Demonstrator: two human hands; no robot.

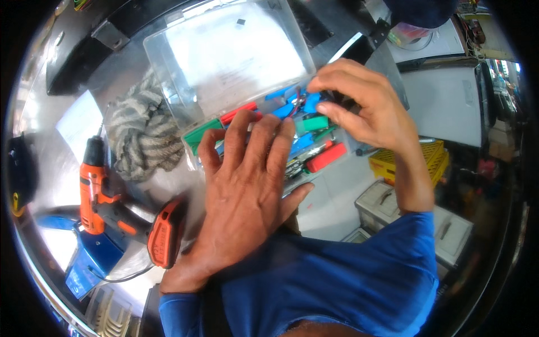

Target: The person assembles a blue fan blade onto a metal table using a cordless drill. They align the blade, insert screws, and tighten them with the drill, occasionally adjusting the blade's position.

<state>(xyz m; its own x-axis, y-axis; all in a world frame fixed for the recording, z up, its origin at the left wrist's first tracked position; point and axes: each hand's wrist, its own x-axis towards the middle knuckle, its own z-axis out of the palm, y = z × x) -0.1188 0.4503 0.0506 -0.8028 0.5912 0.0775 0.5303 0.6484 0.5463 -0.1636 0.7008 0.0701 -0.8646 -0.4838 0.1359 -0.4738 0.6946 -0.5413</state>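
Observation:
A clear plastic case with its lid [185,92] raised lies ahead of me, holding several tools with red, green and blue handles. My left hand [241,180] rests over the near left part of the case, fingers spread and bent down onto the contents, thumb out to the right. What lies under its palm is hidden. At the case's far right, my right hand [365,101] reaches in with curved fingers, thumb and fingertips apart. Close to its thumb is a blue piece [312,103]. A red handle [327,157] and a green handle [315,123] show between the hands.
To the left, an orange and black cordless drill [92,185] lies beside a bundle of grey knitted cloth [146,129]. Nearer is a blue metal object [95,253] with a cable. A yellow crate [415,160] and a grey box [382,202] stand at the right.

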